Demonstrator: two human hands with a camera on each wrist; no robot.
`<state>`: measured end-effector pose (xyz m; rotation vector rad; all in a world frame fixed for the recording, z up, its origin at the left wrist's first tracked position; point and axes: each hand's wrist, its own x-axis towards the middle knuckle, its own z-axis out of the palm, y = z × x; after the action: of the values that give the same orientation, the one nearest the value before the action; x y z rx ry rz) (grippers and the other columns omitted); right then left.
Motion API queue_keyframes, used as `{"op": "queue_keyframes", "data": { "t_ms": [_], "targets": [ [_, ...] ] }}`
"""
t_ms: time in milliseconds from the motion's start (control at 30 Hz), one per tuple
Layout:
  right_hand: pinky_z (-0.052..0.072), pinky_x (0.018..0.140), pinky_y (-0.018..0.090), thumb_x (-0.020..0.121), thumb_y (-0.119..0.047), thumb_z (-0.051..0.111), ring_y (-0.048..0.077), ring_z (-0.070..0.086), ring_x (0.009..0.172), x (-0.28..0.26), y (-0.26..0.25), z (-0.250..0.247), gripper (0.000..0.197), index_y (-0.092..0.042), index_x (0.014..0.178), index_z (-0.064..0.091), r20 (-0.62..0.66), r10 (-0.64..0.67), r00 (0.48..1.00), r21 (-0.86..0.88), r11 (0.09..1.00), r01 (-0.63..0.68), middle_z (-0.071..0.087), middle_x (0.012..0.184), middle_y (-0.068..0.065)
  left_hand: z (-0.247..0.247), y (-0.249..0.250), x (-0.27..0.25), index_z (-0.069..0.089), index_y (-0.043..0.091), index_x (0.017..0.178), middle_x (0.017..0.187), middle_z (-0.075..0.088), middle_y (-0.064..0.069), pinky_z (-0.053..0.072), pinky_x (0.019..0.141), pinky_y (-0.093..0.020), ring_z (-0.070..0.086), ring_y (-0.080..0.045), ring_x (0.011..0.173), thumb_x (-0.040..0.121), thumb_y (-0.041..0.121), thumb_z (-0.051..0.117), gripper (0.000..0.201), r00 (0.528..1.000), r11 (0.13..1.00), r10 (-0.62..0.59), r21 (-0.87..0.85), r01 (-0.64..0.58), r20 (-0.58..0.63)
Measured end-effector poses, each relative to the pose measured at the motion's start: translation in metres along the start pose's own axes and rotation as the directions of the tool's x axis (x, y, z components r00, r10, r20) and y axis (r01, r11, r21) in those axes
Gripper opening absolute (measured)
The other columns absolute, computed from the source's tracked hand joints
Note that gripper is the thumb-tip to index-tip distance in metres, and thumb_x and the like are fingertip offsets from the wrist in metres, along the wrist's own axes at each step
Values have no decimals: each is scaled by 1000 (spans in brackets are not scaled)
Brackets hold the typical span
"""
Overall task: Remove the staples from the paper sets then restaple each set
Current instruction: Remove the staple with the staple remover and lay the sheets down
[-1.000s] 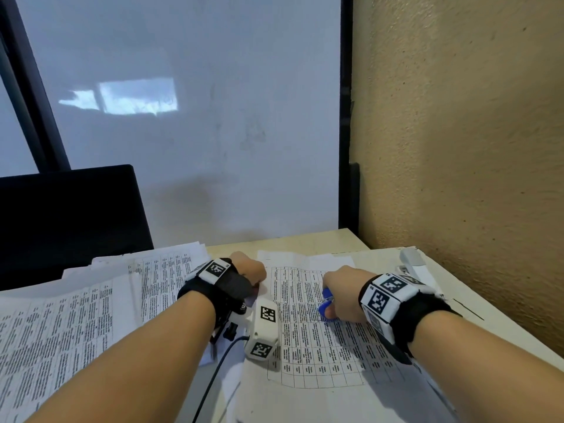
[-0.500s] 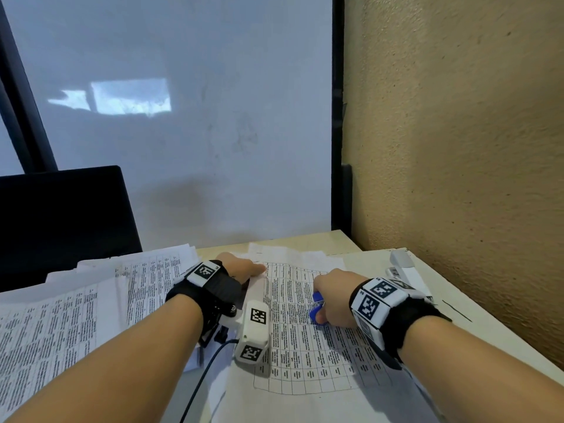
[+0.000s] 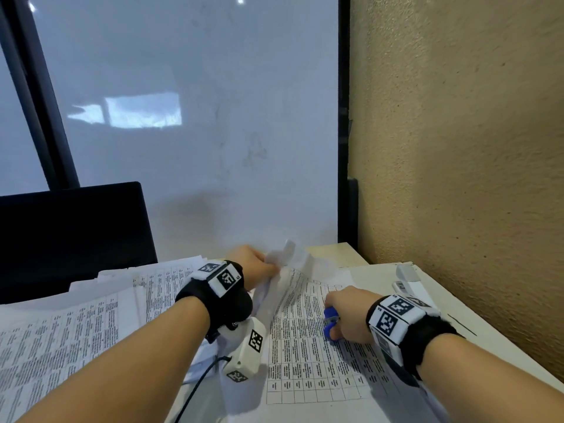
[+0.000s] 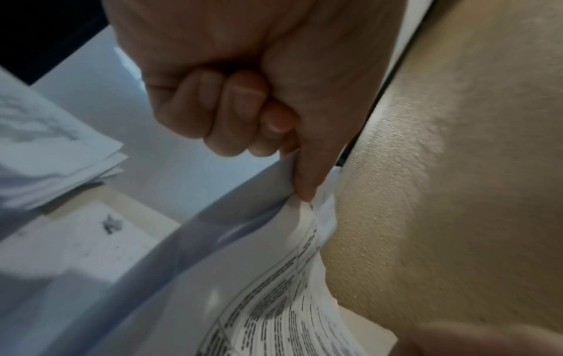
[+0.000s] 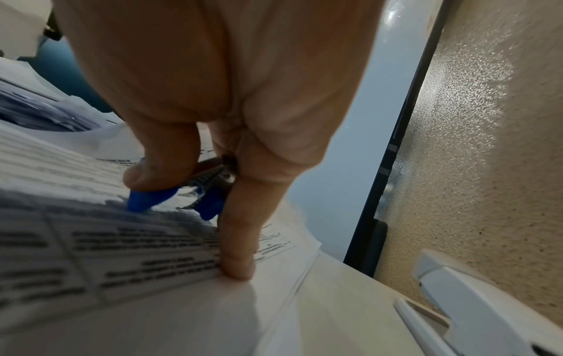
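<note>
A printed paper set point(image 3: 308, 340) lies on the desk in front of me. My left hand point(image 3: 254, 264) pinches its far left corner point(image 4: 310, 212) between thumb and curled fingers and lifts the top sheets off the desk. My right hand point(image 3: 345, 315) rests on the same set and holds a blue staple remover point(image 3: 330, 323); in the right wrist view the staple remover point(image 5: 180, 195) sits under the thumb while one straight finger point(image 5: 239, 240) presses the page down. A white stapler point(image 3: 409, 283) lies on the desk to the right, by the wall.
A spread pile of more printed sheets point(image 3: 61, 337) covers the desk at the left. A black monitor point(image 3: 70, 236) stands behind it. A frosted glass panel point(image 3: 198, 132) closes the back and a rough tan wall point(image 3: 457, 148) the right. Grey debris point(image 4: 111, 224) lies on the desk.
My left hand went from lying flat at the set's top left corner to pinching that corner and raising the sheets. My right hand stayed on the page with the staple remover.
</note>
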<state>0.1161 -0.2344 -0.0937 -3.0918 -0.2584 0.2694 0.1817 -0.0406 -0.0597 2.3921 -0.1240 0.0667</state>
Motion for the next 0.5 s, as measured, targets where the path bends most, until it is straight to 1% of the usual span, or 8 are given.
{"op": "queue_keyframes", "data": {
  "t_ms": [67,133,200,267,333,367,433,500],
  "targets": [
    [48,85,35,92,-29,60,27,57,107,-6,-1,-1,38,-12,124,51,25,6,1000,31,999,-7,56,122,11,-4,7,-10,74,8,70,48,44,3,28,45,-20,36,-13,45,83,28,67,25,998,995,70,69,-69,-7],
    [46,86,34,92,-28,60,26,57,107,-14,-3,0,37,-13,124,50,30,14,999,82,997,-17,56,123,10,-10,14,-20,67,11,63,47,43,4,28,44,-20,36,-13,46,85,28,64,28,994,991,106,91,-102,-41],
    [44,84,31,93,-25,58,24,55,101,-24,-6,-1,36,-12,124,48,-14,8,1000,138,990,-6,56,123,9,-16,21,-29,61,13,64,54,46,2,34,49,-23,41,-17,52,87,25,61,25,987,991,132,-3,-133,-91],
    [42,82,28,94,-24,55,22,52,97,-33,-11,-4,35,-13,125,45,-105,11,994,206,979,11,55,122,8,-24,28,-38,64,6,78,71,58,-5,46,63,-32,54,-22,67,91,20,55,21,973,969,169,-152,-193,-157],
    [43,81,28,93,-27,58,23,55,99,-42,-17,-12,35,-16,124,44,-236,39,971,302,953,35,56,118,8,-32,32,-47,63,3,97,93,66,-13,50,79,-37,63,-29,86,95,19,49,20,955,937,173,-259,-235,-241],
    [44,80,28,92,-29,60,22,56,97,-46,-21,-17,34,-18,121,45,-303,58,951,354,934,56,57,114,7,-36,32,-51,60,4,104,101,66,-16,52,85,-41,63,-33,94,96,20,48,21,945,918,161,-309,-250,-284],
    [46,77,29,90,-34,63,20,56,90,-54,-33,-31,35,-20,117,47,-409,96,908,426,900,96,56,107,4,-47,31,-60,57,8,108,106,66,-15,52,90,-49,63,-33,99,89,28,51,28,944,861,103,-447,-242,-313],
    [45,75,27,87,-37,66,17,56,86,-65,-49,-48,36,-22,116,49,-490,120,863,456,880,137,56,102,0,-62,30,-70,62,9,107,102,70,-12,54,88,-51,67,-31,95,80,35,52,39,943,807,77,-535,-249,-323]
  ]
}}
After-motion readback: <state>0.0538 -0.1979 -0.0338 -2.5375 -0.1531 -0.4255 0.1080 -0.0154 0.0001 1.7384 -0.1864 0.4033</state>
